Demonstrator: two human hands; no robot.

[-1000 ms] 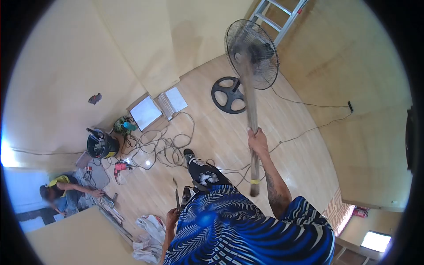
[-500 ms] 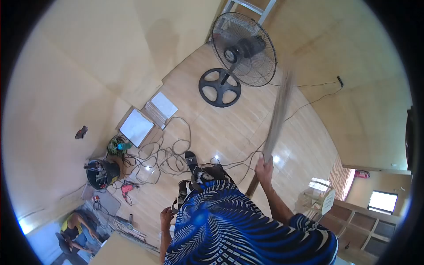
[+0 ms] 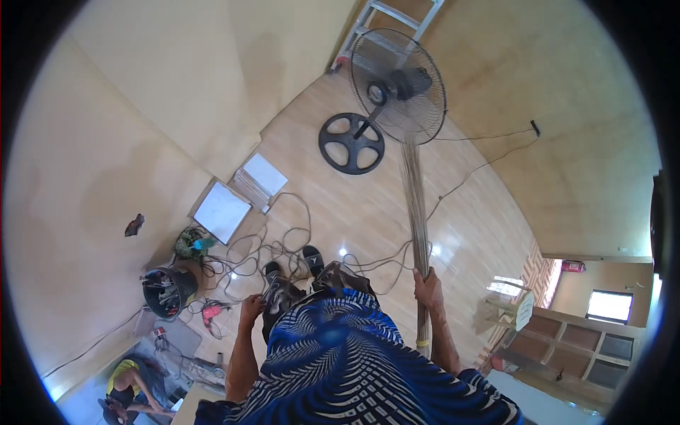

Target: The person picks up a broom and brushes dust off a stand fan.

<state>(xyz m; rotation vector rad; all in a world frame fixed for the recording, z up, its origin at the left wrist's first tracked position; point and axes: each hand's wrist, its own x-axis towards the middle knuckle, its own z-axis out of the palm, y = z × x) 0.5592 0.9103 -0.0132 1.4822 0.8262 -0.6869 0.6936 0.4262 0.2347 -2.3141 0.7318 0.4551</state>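
Note:
My right hand [image 3: 427, 289] is wrapped around a stick broom [image 3: 416, 212], a long bundle of thin brown sticks with a yellow band near its lower end. The broom points away from me, its far tips close to the lower rim of a black stand fan [image 3: 399, 86] in the picture. My left hand [image 3: 252, 309] is at my left side, beside my trouser leg, its fingers curled closed. Whether anything is inside those fingers is hidden. Below, my feet in dark footwear [image 3: 312, 261] stand on the tiled floor [image 3: 361, 212].
Cables [image 3: 290, 237] loop over the floor ahead and left. White tiles [image 3: 222, 212], a tool bucket [image 3: 168, 292] and a red power tool [image 3: 210, 312] line the left side. A ladder [image 3: 397, 18] stands behind the fan. Another person [image 3: 131, 386] crouches lower left; a chair [image 3: 511, 312] is right.
The broom has swung leftward and now points nearly straight ahead, no longer blurred. My left hand has moved forward and left. Both feet now show side by side.

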